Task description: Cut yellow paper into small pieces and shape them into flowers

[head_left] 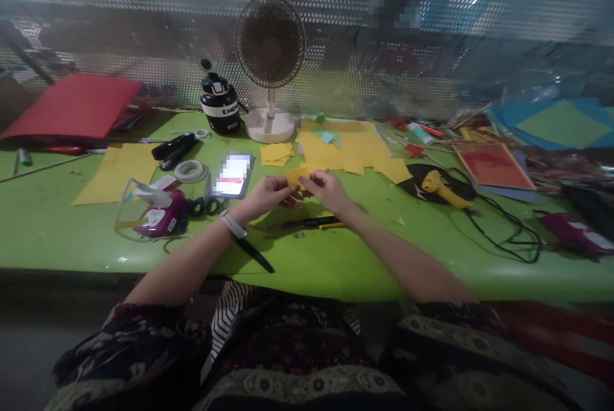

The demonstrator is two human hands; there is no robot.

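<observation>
Yellow paper piece: I find it near the middle of the frame, a small yellow paper piece (296, 176) raised just over the green tabletop (307, 277), between both hands.
Left hand: the left hand (273, 195) pinches the paper's left side between thumb and fingers, perhaps to steady it.
Right hand: the right hand (330, 192) grips the opposite side the same way; I judge that this two-sided hold lets the fingers work a thin, limp sheet.
Yellow stack: a pile of small yellow pieces (277, 154) lies just beyond the hands, probably put there for easy reach.
Phone: the phone (233, 174) lies face up left of centre, perhaps angled for a glance; its screen is pixelated, so I can't read it.
Glue gun: the yellow glue gun (446, 190) rests partly on a dark mat right of centre, maybe to guard the table.
Under the wrists: a dark tool with a yellow part (316, 222) lies below the hands; the right wrist covers one end, and I can't tell what it is.
Hard to see: fingers hide much of the paper's edge, so any fold escapes me.
Cut off: blue sheets (508, 123) run out at the right border.
</observation>
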